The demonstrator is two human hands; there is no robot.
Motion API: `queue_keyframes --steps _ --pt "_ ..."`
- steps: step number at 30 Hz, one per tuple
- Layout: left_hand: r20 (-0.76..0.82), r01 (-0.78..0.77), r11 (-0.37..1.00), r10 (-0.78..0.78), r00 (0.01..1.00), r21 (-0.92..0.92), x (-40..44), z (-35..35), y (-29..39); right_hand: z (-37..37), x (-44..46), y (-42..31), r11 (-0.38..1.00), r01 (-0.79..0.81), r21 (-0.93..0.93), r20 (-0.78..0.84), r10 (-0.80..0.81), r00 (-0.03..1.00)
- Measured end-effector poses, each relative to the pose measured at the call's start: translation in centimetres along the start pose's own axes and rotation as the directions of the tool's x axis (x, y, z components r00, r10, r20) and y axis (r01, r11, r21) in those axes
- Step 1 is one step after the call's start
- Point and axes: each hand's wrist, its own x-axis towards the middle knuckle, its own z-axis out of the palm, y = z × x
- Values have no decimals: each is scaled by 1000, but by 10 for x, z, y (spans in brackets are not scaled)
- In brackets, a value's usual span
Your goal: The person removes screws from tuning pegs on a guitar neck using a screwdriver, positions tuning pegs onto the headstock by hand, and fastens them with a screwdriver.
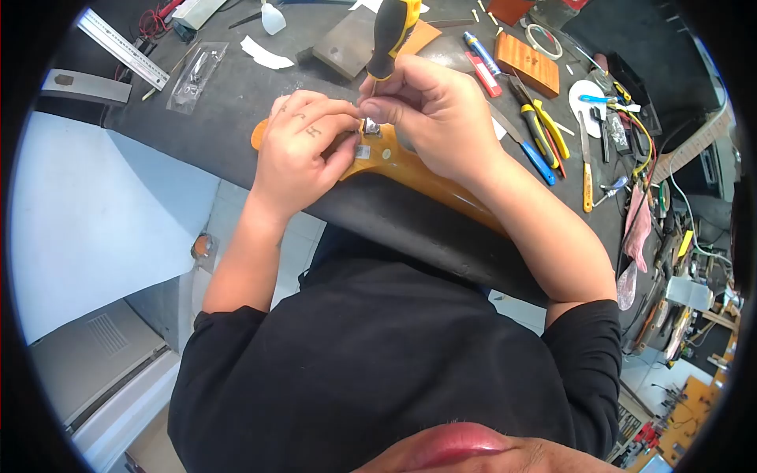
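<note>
A glossy amber wooden piece, shaped like a guitar neck with its headstock, lies along the bench's near edge. A small silver metal part sits on it, beside a pale sticker. My left hand is closed over the headstock, its fingertips next to the metal part. What lies under those fingers is hidden. My right hand pinches a screwdriver low near its shaft. The yellow and black handle rises above the hand, and the tip points down toward the metal part, hidden behind the fingers.
Pliers, a blue-handled knife and a yellow-handled blade lie right of my hands. Behind them are a wooden block and a grey block. A steel ruler and a plastic bag lie left.
</note>
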Motion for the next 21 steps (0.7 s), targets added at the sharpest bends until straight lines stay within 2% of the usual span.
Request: queue_keyframes --steps 4,10,21 --pt "-6 -16 1000 16 1000 7 1 0 -1 2 0 -1 995 14 -99 20 -12 1000" --pt "-22 -16 1000 17 1000 16 -1 3 -3 2 0 1 992 17 -127 27 -14 1000" --pt "-17 -26 999 26 1000 33 -1 2 -3 9 2 2 938 234 -256 -59 -257 965"
